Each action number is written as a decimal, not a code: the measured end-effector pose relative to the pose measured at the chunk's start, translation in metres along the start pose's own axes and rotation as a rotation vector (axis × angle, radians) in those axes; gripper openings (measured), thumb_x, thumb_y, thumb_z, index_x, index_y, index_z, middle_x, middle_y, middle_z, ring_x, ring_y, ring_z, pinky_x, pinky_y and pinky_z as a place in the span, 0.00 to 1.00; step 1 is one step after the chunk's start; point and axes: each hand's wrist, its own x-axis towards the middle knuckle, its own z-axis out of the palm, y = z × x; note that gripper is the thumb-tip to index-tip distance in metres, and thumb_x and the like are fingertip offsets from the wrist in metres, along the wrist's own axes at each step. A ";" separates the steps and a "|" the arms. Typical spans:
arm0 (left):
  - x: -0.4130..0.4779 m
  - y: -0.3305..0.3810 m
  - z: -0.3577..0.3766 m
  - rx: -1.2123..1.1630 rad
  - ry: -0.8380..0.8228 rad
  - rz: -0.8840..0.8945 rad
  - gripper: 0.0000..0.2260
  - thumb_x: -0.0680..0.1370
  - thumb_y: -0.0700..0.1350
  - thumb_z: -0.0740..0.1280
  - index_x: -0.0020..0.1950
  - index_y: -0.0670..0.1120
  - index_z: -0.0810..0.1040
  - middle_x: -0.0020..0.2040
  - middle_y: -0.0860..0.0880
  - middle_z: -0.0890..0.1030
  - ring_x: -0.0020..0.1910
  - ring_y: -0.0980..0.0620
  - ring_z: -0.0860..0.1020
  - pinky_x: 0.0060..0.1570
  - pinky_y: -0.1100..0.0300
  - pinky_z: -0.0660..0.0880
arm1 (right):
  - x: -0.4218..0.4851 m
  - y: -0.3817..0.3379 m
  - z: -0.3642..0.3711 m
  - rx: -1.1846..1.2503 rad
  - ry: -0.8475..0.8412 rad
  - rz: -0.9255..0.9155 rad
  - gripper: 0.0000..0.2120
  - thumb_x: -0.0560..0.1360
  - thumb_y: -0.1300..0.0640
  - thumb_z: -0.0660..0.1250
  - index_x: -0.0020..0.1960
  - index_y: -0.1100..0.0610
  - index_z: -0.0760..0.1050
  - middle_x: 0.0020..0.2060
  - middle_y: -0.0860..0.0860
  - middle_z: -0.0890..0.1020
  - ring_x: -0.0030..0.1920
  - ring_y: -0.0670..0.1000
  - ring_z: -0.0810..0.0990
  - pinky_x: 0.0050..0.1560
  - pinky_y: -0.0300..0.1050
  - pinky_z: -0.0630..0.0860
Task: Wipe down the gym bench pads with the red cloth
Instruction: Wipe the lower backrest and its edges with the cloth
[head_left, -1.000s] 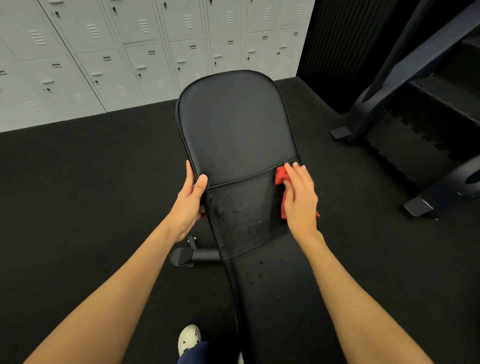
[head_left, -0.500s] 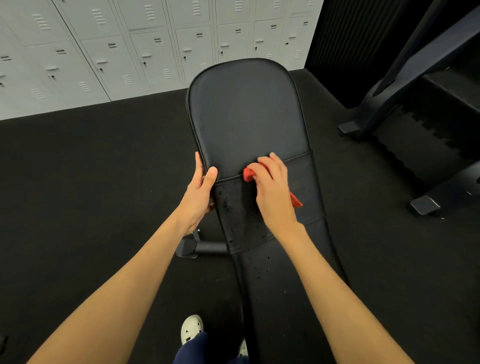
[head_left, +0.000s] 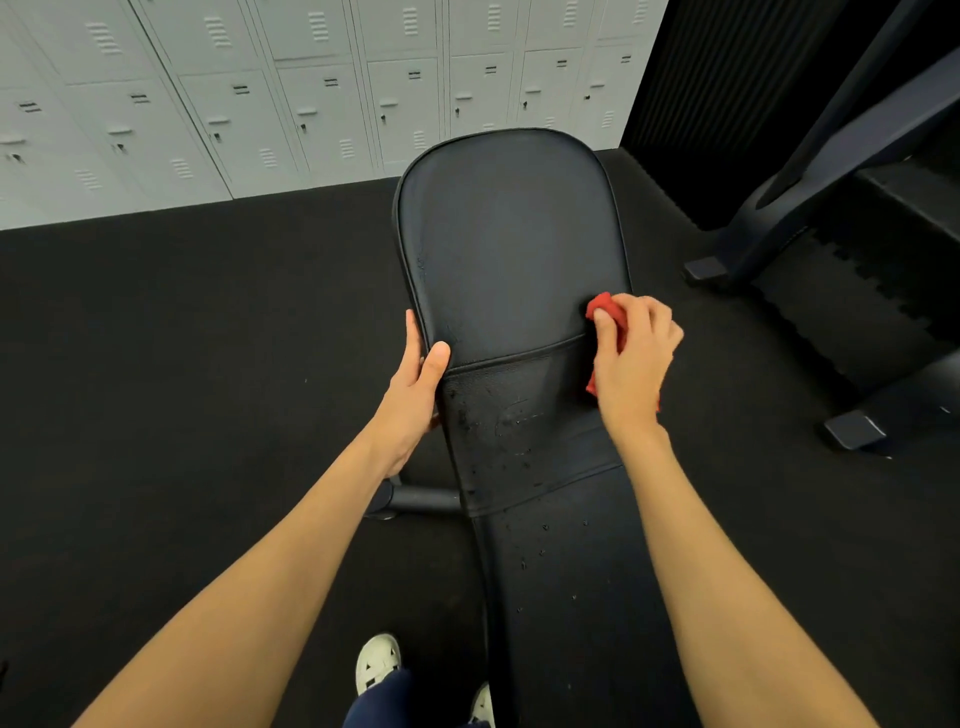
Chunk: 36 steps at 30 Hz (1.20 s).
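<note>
A black gym bench runs away from me, with a wide rounded pad (head_left: 511, 244) at the far end and a narrower pad (head_left: 571, 587) close to me. Water droplets speckle the section between them (head_left: 511, 431) and the near pad. My right hand (head_left: 631, 364) presses a bunched red cloth (head_left: 607, 310) onto the right edge of the wide pad, just above the seam. My left hand (head_left: 415, 384) grips the pad's left edge at the seam, thumb on top.
Grey lockers (head_left: 291, 93) line the back wall. A dark machine frame (head_left: 831, 171) with feet (head_left: 852, 431) stands on the right. The bench's floor bar (head_left: 415, 499) sticks out on the left. My white shoe (head_left: 376, 662) rests on the black floor.
My right hand swept the red cloth from the pad's right edge to its middle along the seam, then back to the right edge. My left hand kept its grip.
</note>
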 end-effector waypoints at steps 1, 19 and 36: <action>0.000 0.000 0.000 -0.002 -0.003 -0.003 0.30 0.83 0.60 0.57 0.77 0.70 0.41 0.81 0.59 0.54 0.80 0.52 0.55 0.75 0.34 0.56 | -0.007 -0.005 0.003 0.000 0.004 -0.020 0.09 0.79 0.56 0.65 0.56 0.58 0.78 0.59 0.53 0.75 0.59 0.57 0.68 0.54 0.46 0.62; -0.004 0.006 -0.008 -0.101 -0.030 -0.157 0.26 0.80 0.69 0.50 0.74 0.62 0.69 0.68 0.53 0.77 0.65 0.50 0.77 0.57 0.48 0.77 | -0.029 -0.027 0.003 -0.043 -0.242 -0.311 0.08 0.76 0.61 0.67 0.54 0.57 0.82 0.53 0.57 0.76 0.54 0.61 0.71 0.56 0.53 0.67; -0.004 0.003 -0.008 -0.181 0.004 -0.210 0.28 0.80 0.70 0.50 0.68 0.55 0.78 0.60 0.52 0.83 0.61 0.49 0.81 0.58 0.45 0.79 | -0.093 -0.086 0.047 0.150 -0.207 -0.148 0.07 0.78 0.59 0.67 0.54 0.57 0.81 0.52 0.54 0.76 0.54 0.54 0.68 0.52 0.48 0.68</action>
